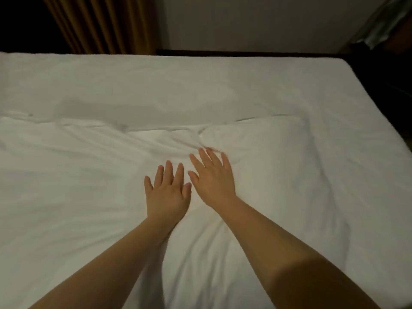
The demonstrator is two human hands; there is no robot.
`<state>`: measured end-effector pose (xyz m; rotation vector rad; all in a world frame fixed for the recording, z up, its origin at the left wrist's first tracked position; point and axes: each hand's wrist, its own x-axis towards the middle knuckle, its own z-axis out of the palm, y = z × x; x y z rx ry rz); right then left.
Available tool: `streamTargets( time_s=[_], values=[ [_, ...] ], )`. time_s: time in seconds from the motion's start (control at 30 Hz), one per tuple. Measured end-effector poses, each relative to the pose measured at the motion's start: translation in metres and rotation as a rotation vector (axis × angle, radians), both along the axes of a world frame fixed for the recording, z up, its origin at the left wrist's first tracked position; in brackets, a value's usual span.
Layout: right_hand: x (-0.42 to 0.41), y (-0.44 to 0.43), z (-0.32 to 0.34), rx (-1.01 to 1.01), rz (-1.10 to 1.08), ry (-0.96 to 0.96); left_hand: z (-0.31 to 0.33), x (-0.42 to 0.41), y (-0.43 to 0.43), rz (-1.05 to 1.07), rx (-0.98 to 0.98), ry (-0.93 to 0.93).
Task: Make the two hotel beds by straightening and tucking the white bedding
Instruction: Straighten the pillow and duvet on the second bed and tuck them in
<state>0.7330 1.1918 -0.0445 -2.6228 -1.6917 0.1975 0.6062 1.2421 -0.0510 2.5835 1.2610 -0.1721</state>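
Both hands lay flat, palms down, on the white duvet (pixel 89 197) near the middle of the frame, holding nothing. The left hand (pixel 166 192) sat a little lower in the picture, its fingers straight and slightly spread, pointing toward the top of the frame. The right hand (pixel 211 179) lay just beside it on the right and reached a little higher, its fingers straight and fanned, angled toward the upper left. The two thumbs were very close, but whether they touched could not be told. Bare forearms ran down from both hands to the bottom corners of the frame. The duvet covered the lower half of the picture, with soft creases around and below the hands. Its upper edge ran as a rumpled fold across the middle of the frame, just above the right hand's fingertips, and a puffed bulge rose to the right of that hand. Above the fold, the smoother white sheet (pixel 200 85) stretched over the mattress to its far edge. A brown pleated curtain (pixel 95 23) hung at the upper left, a pale wall (pixel 256 21) filled the upper middle, and a dark border (pixel 383 85) ran along the bed's right side.
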Motion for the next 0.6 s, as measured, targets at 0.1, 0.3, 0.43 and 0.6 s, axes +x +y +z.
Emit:
streamTargets(
  time_s=[0.1,0.3,0.43,0.6],
  values=[
    [0.068,-0.048,-0.001,0.033,-0.074,-0.074,0.002,0.078,-0.035,-0.045,0.010,-0.031],
    [0.169,-0.114,-0.008,0.017,-0.326,-0.033,0.000,0.175,-0.105,-0.174,0.039,-0.028],
    [0.190,-0.112,-0.035,0.001,-0.378,0.122,-0.020,0.200,-0.101,-0.186,0.081,0.056],
    [0.217,-0.076,-0.086,0.021,-0.329,0.341,-0.058,0.232,-0.049,-0.191,0.175,0.192]
  ],
)
